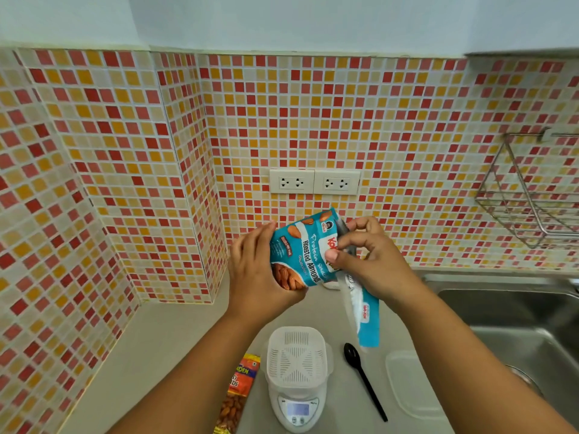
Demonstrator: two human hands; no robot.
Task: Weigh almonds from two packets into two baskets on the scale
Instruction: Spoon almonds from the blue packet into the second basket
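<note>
I hold a blue roasted-almonds packet (300, 255) up above the counter, lying sideways between both hands. My left hand (253, 277) grips its bottom end. My right hand (369, 258) pinches its top end, and a long torn blue-and-white strip (365, 317) hangs down from there. Below, a white slotted basket (297, 355) sits empty on a small digital scale (297, 411). A second, orange almond packet (238, 389) lies flat to the left of the scale.
A black plastic spoon (363, 377) lies right of the scale, beside a clear plastic lid (410, 383). A steel sink (517, 324) fills the right side. A wire rack (532, 195) and wall sockets (314, 181) are on the tiled wall.
</note>
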